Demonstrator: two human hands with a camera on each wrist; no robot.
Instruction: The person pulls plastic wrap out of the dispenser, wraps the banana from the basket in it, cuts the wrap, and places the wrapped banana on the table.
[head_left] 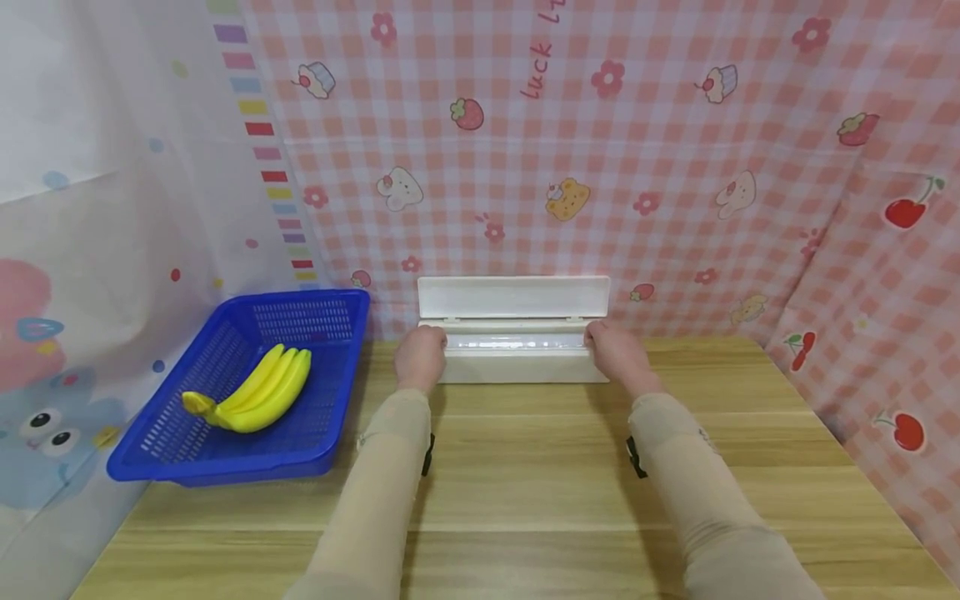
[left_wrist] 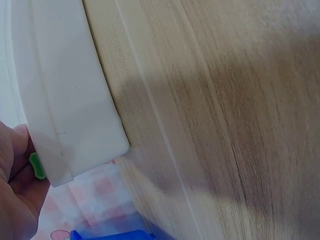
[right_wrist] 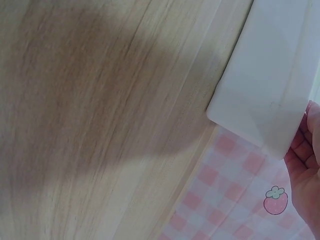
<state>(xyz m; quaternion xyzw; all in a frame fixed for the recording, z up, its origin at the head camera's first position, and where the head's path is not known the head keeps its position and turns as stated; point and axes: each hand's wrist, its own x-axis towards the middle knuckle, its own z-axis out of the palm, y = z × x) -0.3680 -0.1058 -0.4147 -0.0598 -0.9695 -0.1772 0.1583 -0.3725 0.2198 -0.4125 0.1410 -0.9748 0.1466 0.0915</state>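
A long white cling film dispenser (head_left: 517,368) sits at the back of the wooden table, its hinged lid (head_left: 513,297) raised. Inside lies a clear, shiny roll (head_left: 515,342). My left hand (head_left: 421,358) grips the dispenser's left end. At the opposite end, my right hand (head_left: 618,354) holds it with curled fingers. In the left wrist view, a small green piece (left_wrist: 37,166) shows between the left fingers and the dispenser's white side (left_wrist: 75,100). The right wrist view has the right hand (right_wrist: 307,165) at the far corner of the dispenser (right_wrist: 267,85).
On the left stands a blue plastic basket (head_left: 341,417) holding a bunch of yellow bananas (head_left: 258,396). Pink checked cloth (head_left: 525,167) hangs right behind the dispenser, and more cloth (head_left: 885,317) borders the right side. The wooden table (head_left: 528,500) extends between the forearms.
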